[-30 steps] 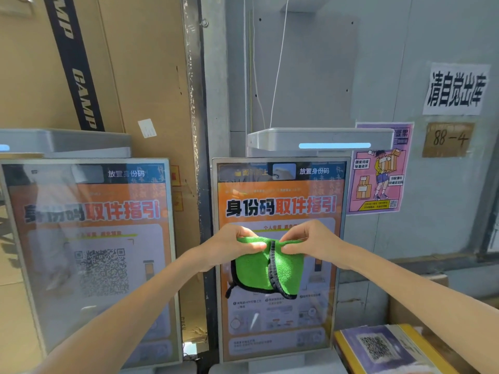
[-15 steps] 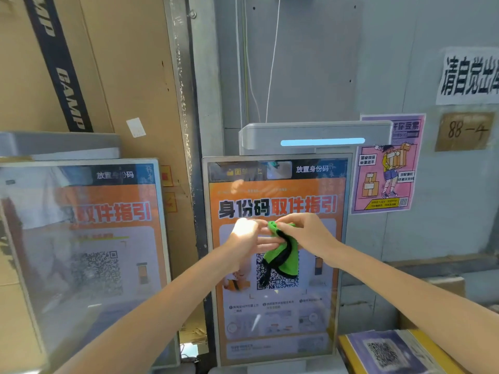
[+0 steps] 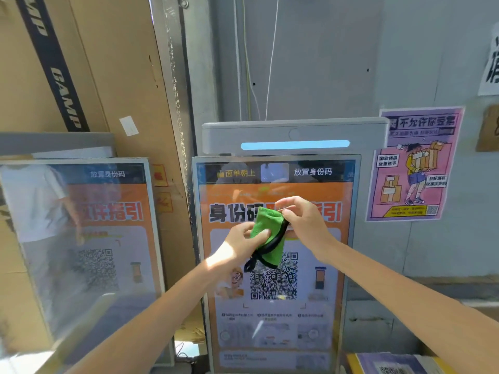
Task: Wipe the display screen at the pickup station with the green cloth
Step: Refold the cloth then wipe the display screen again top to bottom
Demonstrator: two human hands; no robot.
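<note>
Cloth check first: your green cloth [image 3: 266, 229] is bunched up between both hands. It hangs in front of the upper middle of the display screen [image 3: 318, 330], over the big headline and just above the QR code. Its long axis runs roughly top to bottom, with the black trim slanting down toward the lower left.

Your left hand [image 3: 244, 247] has its grip pinched on the cloth's left side from below. Your right hand [image 3: 306, 225] has its grip clamped on the upper right edge, so both are closed on fabric. Can't tell if the cloth actually touches the glass; to me it looks held just off it.

Both hands are about equally near. The right one sits a bit higher, so I'd guess that's the one to flatten the cloth and start up top.

You've got plenty of glass below and to either side. The grey scanner hood [image 3: 294, 133] overhangs the top edge, so don't overshoot upward. The second screen [image 3: 89, 238] stands well apart on the left, the pink poster [image 3: 413, 163] is on the wall to the right, and a yellow-edged box [image 3: 391, 364] sits near the bottom right corner.
</note>
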